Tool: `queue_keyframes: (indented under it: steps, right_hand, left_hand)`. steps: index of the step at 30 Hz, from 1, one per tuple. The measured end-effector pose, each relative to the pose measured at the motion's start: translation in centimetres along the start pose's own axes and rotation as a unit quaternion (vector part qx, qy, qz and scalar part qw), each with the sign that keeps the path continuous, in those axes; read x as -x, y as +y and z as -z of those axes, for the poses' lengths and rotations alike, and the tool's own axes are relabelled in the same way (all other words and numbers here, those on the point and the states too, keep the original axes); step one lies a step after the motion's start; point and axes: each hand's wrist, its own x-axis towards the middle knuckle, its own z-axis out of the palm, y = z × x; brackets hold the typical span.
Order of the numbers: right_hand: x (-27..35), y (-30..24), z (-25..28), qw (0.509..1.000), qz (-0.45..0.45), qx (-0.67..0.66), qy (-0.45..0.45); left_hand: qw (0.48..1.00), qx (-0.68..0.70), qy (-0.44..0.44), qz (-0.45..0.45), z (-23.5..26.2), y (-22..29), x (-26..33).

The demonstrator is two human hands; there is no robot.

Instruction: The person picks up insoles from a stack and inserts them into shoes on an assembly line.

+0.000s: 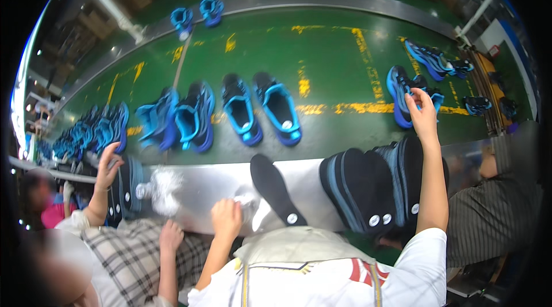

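My right hand reaches out over the green belt, with its fingers curled at the upper of a black and blue shoe. A second shoe stands beside it, partly hidden behind that hand. My left hand is closed above the near edge of the metal ledge; what it holds, if anything, is hidden. Shiny clear plastic lies close to its fingers. A single black insole rests on the ledge between my arms, a round white sticker at its heel.
Stacked insoles lie on the ledge by my right forearm. Crumpled clear plastic lies to the left. More shoes stand in rows along the belt. A co-worker's hand is raised at left; another person's striped sleeve is close at right.
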Motion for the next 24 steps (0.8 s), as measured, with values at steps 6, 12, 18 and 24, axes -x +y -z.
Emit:
queue_keyframes:
  steps: [6,12,18,24]
  right_hand:
    - [16.3,-13.8,-6.4,0.961,0.154,-0.112,-0.200]
    - [30.8,-11.3,-10.7,0.932,0.018,-0.103,-0.346]
    - [35.5,-8.3,-6.2,0.952,-0.127,-0.135,-0.242]
    - [44.9,-5.0,1.7,0.971,-0.215,-0.083,-0.058]
  left_hand:
    - [0.997,0.027,0.049,-0.055,-0.4,1.0,1.1]
    - [0.995,0.016,0.076,-0.054,-0.5,2.1,0.4]
    - [0.989,0.073,0.105,-0.073,-2.5,0.6,-0.4]
    - [0.948,0.020,0.219,-0.230,-2.4,4.1,0.0]
